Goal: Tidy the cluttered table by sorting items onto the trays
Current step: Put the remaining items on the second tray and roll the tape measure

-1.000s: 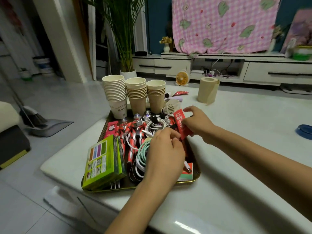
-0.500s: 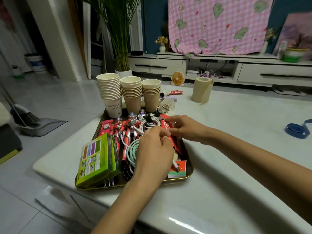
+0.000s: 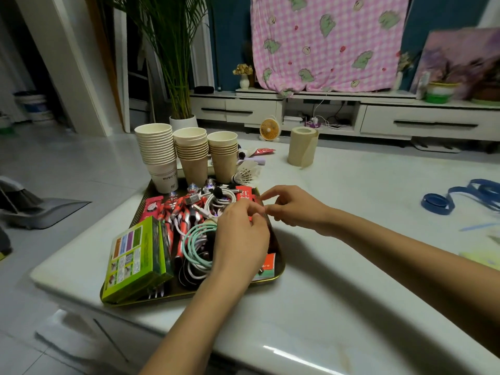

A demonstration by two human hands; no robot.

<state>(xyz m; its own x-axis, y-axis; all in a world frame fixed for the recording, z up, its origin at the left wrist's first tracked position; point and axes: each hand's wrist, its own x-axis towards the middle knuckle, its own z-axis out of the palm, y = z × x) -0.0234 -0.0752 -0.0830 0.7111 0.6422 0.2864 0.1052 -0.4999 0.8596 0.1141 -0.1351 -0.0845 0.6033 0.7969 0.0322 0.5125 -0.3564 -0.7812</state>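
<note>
A dark tray with a gold rim [image 3: 281, 269] lies on the left part of the white table. It holds a green box [image 3: 135, 255], red-and-silver toy figures [image 3: 181, 209], a mint cable coil [image 3: 194, 239], white cables [image 3: 223, 198], an orange card [image 3: 269, 262] and a red packet [image 3: 244, 193] lying flat at its right side. My left hand [image 3: 240, 239] hovers over the tray, its fingers curled onto the packet's near end. Just right of the packet, at the tray's rim, my right hand [image 3: 295, 209] has loosely curved fingers and holds nothing.
Three stacks of paper cups [image 3: 159, 152] stand at the tray's far end, with a shuttlecock [image 3: 247, 173] beside them. A beige tape roll [image 3: 301, 146] and a small red wrapper [image 3: 263, 151] sit farther back. Blue ribbon [image 3: 438, 203] lies at the right.
My right hand held the red packet upright, laid it flat on the tray and has drawn off to the right. My left hand stayed over the cables.
</note>
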